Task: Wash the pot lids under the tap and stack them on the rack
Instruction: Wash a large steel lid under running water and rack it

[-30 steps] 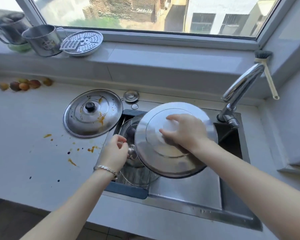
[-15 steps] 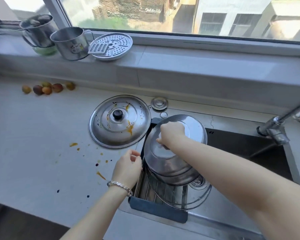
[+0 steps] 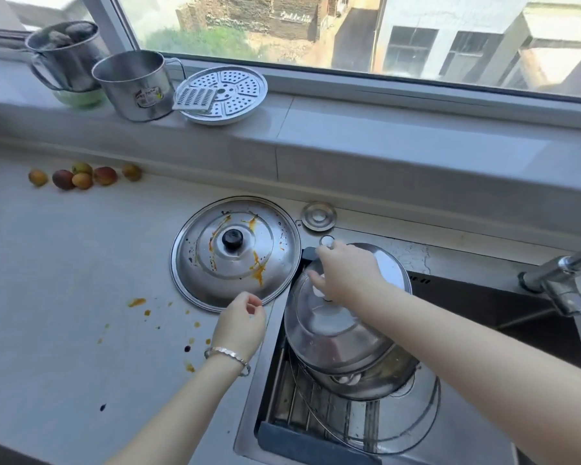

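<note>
One steel lid (image 3: 235,253) on the counter, orange-streaked, black-knobbed.

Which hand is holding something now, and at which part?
The right hand holds the steel lid over the sink rack by its top knob. The left hand holds nothing.

chrome tap (image 3: 562,278) spout cut off at right edge, steel lid's (image 3: 336,327) knob hidden under right hand (image 3: 346,275)

steel mug (image 3: 135,84) on far-left windowsill has a small red/yellow sticker, print too blurry to read. no other text.
</note>
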Motion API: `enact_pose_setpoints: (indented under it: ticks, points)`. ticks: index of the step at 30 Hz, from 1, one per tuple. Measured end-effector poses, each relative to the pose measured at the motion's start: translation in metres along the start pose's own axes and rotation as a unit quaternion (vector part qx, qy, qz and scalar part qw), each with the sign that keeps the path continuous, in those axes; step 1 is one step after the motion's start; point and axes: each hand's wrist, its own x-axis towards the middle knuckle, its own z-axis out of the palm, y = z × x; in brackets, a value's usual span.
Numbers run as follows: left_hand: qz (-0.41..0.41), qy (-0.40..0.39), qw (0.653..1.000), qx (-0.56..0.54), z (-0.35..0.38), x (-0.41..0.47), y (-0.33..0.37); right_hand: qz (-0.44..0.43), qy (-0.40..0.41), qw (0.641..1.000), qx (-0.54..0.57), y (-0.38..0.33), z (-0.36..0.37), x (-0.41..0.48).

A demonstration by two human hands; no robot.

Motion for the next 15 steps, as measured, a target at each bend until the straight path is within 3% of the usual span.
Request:
enact_pose_setpoints:
  ticks: [5, 9, 12, 15]
  points:
    - [0.053, 0.051, 0.971, 0.225, -0.015, 0.099, 0.028, 0.009, 0.029, 0.998, 0.057, 0.024, -0.024, 0.003]
    - [-0.011, 0.038, 0.921, 0.388, -0.021, 0.155, 0.033, 0.019, 0.039, 0.995, 0.090, 0.042, -0.025, 0.003]
    - [-0.042, 0.016, 0.914, 0.403, -0.020, 0.177, 0.028, 0.026, 0.043, 0.993, 0.103, 0.053, -0.023, -0.003]
    - [-0.001, -0.002, 0.917, 0.399, -0.018, 0.188, 0.021, 0.039, 0.035, 0.991, 0.122, 0.063, -0.021, -0.011]
